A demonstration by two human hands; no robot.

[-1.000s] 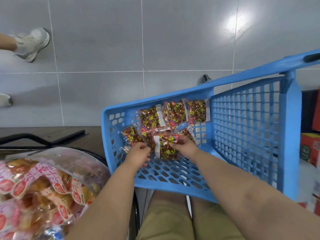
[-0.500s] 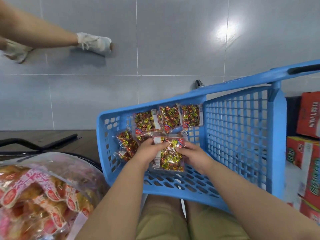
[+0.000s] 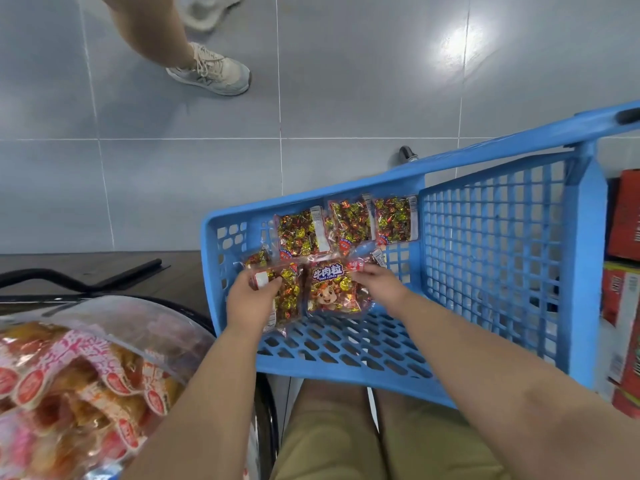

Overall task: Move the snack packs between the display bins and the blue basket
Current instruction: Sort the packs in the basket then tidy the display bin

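Observation:
A blue basket (image 3: 491,258) lies tilted over my lap, with several clear snack packs (image 3: 349,223) of red and gold candies lined along its far wall. My left hand (image 3: 251,299) grips one snack pack (image 3: 287,296) by its upper left edge. My right hand (image 3: 379,285) pinches the top right corner of a second pack (image 3: 332,292), whose printed front with a cartoon face is turned up. Both held packs sit side by side just above the basket floor.
A display bin (image 3: 86,382) heaped with orange and pink snack bags stands at the lower left, with a black metal frame behind it. Red cartons (image 3: 623,237) are stacked at the right edge. Another person's leg and sneaker (image 3: 211,71) stand on the grey tiles ahead.
The single pack held between both hands is now two packs, one in each hand, pulled apart. The walking person's sneaker has moved right and nearer. The view has shifted.

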